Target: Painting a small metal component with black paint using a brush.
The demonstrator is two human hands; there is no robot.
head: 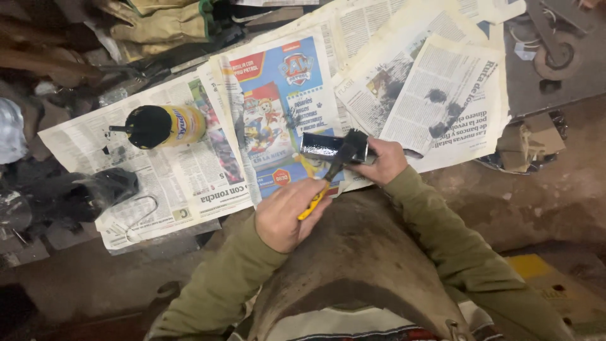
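My left hand point(281, 215) grips a paintbrush with a yellow handle point(314, 205). Its dark bristles rest on a small glossy black rectangular piece point(320, 145). My right hand point(386, 161) holds that piece at its right end, just above the newspaper sheets point(189, 183) spread over the work surface. An open can with a yellow label point(165, 125), black paint around its top, stands on the paper to the left of both hands.
Black paint smudges point(442, 113) mark the newspaper at upper right. A bent wire hook point(142, 215) and a black plastic bag point(95, 189) lie at left. Work gloves point(164, 25) sit at the top, and a torn cardboard scrap point(527, 142) at right.
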